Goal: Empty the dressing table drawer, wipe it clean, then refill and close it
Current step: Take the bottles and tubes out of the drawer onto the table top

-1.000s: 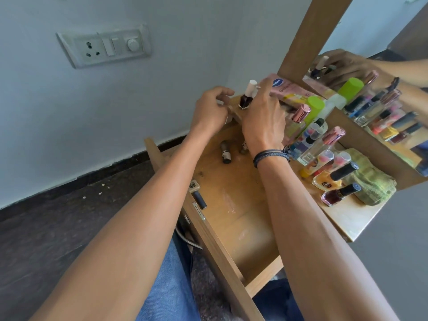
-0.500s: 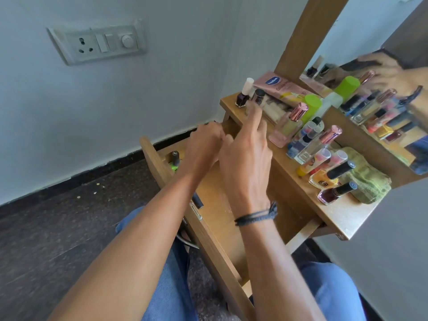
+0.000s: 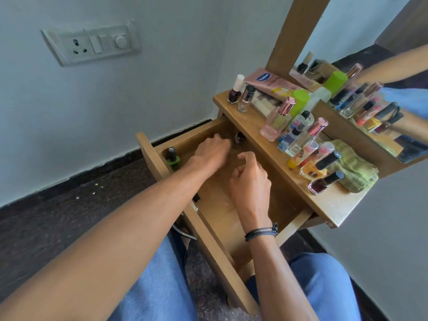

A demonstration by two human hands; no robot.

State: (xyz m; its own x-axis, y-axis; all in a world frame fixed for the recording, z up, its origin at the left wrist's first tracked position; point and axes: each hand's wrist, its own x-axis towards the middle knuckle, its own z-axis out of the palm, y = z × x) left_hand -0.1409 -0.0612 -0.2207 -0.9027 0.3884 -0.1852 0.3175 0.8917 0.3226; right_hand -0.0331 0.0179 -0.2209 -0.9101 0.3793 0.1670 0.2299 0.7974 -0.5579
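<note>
Reaching into drawer (image 3: pixel 222 218) — both hands.

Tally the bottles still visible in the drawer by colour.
Green bottle, front left corner: 1
Dark bottle, back of the drawer: 1
Total: 2 visible; others could be hidden from this view.

Soft even daylight, faint shadows, wide-angle bending at edges, slight motion blur throughout
</note>
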